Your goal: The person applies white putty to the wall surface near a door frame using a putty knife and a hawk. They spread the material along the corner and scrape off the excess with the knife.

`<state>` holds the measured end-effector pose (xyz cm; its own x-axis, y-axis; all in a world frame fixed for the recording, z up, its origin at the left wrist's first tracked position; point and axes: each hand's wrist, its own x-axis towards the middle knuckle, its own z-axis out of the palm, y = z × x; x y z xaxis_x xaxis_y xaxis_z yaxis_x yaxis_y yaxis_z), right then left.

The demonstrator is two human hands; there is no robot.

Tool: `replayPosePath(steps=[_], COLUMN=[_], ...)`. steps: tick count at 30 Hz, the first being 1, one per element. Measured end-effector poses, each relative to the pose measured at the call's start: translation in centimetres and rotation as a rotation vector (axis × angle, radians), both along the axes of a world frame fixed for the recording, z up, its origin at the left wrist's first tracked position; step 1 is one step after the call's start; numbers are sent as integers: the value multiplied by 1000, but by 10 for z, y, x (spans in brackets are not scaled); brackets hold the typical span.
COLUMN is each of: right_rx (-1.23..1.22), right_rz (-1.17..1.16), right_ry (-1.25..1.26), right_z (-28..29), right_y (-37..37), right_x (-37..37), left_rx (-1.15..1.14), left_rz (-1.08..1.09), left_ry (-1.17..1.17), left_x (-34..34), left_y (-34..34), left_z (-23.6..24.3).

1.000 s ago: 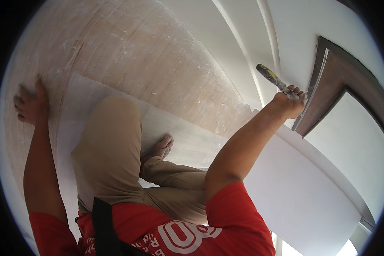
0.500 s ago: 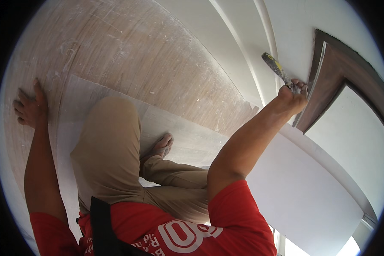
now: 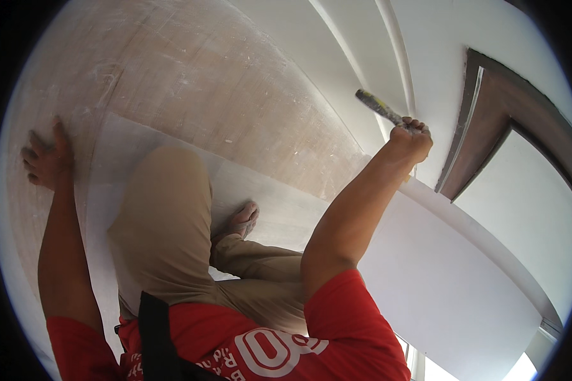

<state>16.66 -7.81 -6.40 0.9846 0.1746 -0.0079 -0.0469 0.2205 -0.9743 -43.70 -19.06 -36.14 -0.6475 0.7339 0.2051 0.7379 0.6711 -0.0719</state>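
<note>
We see the right hand [image 3: 412, 134] clenched around a putty knife [image 3: 378, 106], raised near the white wall [image 3: 426, 57], beside the dark door frame [image 3: 483, 127]. Left hand [image 3: 44, 159] flat and spread on the dusty wood floor [image 3: 190, 82]. Bent knee [image 3: 171, 216] and bare foot [image 3: 245, 219] rest on a pale sheet [image 3: 286, 203] between both arms.

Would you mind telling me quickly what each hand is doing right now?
Left hand: open, flat on the floor.
Right hand: closed around a tool handle.
</note>
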Motion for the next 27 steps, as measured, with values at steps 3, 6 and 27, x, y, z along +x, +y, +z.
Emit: replayPosePath(steps=[3,6,27], right_rx=[-19,-11,77], right_rz=[-23,-85,274], right_ry=[-178,-328,-43], right_z=[5,24,60], right_y=[-6,-1,-6], right_x=[-23,-42,5], left_rx=[5,12,29], left_rz=[-17,-24,-25], left_ry=[-41,-19,-13], left_x=[5,3,3], left_y=[2,0,1], left_z=[4,4,-4])
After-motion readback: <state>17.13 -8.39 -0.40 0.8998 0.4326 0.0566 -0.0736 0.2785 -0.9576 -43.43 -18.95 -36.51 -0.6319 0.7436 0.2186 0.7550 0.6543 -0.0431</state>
